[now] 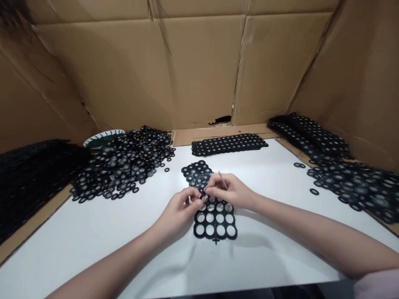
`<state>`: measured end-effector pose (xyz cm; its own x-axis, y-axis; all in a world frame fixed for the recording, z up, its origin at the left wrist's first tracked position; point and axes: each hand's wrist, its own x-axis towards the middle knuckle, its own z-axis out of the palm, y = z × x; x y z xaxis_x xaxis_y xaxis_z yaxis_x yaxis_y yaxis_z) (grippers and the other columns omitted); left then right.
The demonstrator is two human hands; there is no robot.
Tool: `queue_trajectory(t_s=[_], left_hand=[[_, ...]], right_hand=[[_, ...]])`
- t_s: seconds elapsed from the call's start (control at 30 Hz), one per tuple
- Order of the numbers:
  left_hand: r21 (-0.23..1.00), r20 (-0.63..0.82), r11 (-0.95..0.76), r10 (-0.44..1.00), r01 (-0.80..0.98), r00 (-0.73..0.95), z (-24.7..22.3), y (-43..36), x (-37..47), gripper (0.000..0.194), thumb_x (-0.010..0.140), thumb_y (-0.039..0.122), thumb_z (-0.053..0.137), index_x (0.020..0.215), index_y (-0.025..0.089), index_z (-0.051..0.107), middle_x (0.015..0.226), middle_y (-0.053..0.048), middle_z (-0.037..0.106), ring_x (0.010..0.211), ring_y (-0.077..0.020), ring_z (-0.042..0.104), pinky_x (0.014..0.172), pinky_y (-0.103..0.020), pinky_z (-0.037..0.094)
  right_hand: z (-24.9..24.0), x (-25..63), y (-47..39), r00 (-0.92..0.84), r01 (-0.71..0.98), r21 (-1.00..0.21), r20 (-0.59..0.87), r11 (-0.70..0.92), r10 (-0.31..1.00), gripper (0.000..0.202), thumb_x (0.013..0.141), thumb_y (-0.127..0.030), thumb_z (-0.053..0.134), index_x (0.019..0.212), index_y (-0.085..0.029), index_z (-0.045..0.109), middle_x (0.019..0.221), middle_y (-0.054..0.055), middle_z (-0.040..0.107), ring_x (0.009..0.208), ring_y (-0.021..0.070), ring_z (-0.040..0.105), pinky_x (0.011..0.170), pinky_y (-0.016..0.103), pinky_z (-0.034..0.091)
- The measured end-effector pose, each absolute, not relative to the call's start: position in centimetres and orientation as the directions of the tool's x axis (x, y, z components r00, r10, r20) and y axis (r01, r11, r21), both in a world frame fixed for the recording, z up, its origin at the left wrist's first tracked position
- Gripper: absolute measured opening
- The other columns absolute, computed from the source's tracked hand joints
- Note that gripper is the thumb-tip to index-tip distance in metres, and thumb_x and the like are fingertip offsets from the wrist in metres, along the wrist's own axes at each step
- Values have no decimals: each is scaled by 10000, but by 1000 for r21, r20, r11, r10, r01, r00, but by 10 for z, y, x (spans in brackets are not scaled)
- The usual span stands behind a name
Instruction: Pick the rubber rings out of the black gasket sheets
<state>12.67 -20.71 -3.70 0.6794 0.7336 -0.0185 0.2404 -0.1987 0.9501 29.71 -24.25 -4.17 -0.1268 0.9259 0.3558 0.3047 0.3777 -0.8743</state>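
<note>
Sheet, black, perforated, on white table. Right hand: fingers pinching thin rod over sheet. Left hand: thumb and forefinger close together at sheet, grip indeterminable. Loose rings, heaped left.

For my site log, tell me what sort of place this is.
Probably a small-parts workstation: cardboard walls around a table bearing loose rings and a perforated sheet.
</note>
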Motion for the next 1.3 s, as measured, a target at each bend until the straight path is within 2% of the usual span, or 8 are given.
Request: queue_trajectory(t_s=[0.17,0.27,0.37,0.53,0.7,0.83,1.17,1.3], left_hand=[[957,-102,-113,733,268,672,-42,-207,127,157,701,308,518,643,172,468,596,36,411,575,-111,359,549,-224,267],[957,-137,-72,745,282,653,-38,-209,126,167,700,313,517,629,178,449,586,34,430,584,-120,385,551,-222,273],[959,-126,-84,730,271,672,-38,-215,124,235,713,346,519,580,173,431,559,37,404,567,-114,369,536,-216,269],[958,-177,-26,731,286,660,-48,-223,122,270,736,388,504,591,167,452,568,29,426,547,-112,383,507,-216,284],[961,-95,-85,794,265,600,-44,-221,120,193,722,320,513,603,169,534,772,-41,594,764,-186,528,644,-248,396],[941,33,-207,844,268,536,-34,-209,116,93,677,241,531,619,192,586,1150,-45,541,1120,-238,421,908,-283,341],[983,70,-145,862,112,502,-25,-184,109,252,702,301,534,906,178,616,1180,-65,532,1121,-251,435,960,-331,298],[997,8,-48,867,67,498,-23,-187,109,359,711,369,548,1015,181,586,1232,-76,493,1140,-271,417,961,-372,297]], right_hand=[[6,352,-230,555,159,-894,432,418,711,214,762,-382,501,686,-204,411,541,-66,338,393,59,258,374,198,202],[23,410,-248,588,594,-760,633,263,504,216,744,-380,523,661,-192,458,547,-38,391,443,82,313,425,227,251],[9,467,-280,531,842,-495,691,-213,490,282,729,-333,533,534,-199,381,513,-16,397,470,103,326,493,275,276],[-44,529,-328,677,724,-169,360,-669,642,229,779,-318,445,574,-220,411,592,53,467,469,138,379,485,309,268],[-56,535,-340,707,662,-71,390,-746,590,230,812,-356,390,742,-184,526,765,161,520,515,199,480,475,333,239],[-39,499,-314,583,757,-39,491,-652,648,348,819,-469,368,935,-185,532,872,150,547,621,227,540,467,305,264],[-74,384,-252,214,972,-171,368,-160,905,281,827,-358,429,967,-151,560,908,134,542,815,263,533,671,376,409],[-69,356,-264,131,844,-517,453,140,882,336,806,-397,469,1042,-167,542,1084,151,508,1023,287,448,851,461,342]])
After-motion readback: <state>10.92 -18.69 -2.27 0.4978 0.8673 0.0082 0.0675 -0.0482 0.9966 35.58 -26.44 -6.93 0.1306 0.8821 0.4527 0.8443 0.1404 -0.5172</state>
